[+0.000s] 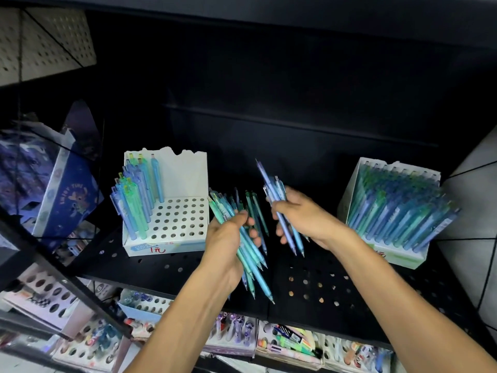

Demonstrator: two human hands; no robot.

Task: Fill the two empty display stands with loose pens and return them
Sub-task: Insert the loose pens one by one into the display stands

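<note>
Left hand [228,238], centre of frame: fingers curled round a thick bundle of loose pens [248,254], tips pointing down toward lower centre. Likely the reserve stock, held low and fanned so single pens can be drawn off.

Right hand [304,219], just right of centre: fingers wrapped round a smaller bunch of blue pens [279,208], tips also down, clicker ends up toward mid-frame. Probably the batch about to be seated; tip-down suits dropping them straight into holes. The two hands are near each other but apart.

Left-centre: white display stand [172,222] on the shelf, its perforated top mostly bare; a cluster of pens stands upright in its left rows only. Judged partly filled, and the nearer target. Its cardboard back is torn along the top edge.

Right of frame: second stand [387,254], tilted, packed with blue-green pens across its rows. Looks full, or close to it; front rows are blurred.

Surface: black perforated metal shelf [322,286], with dark back panel and another shelf overhead.

Surroundings: lower frame, a shelf below holding more stationery stands with mixed pens. Left edge, a dark blue printed box [67,197] leaning at an angle. Upper left, pale pegboard [53,36]. Right edge, pale tiled floor.
</note>
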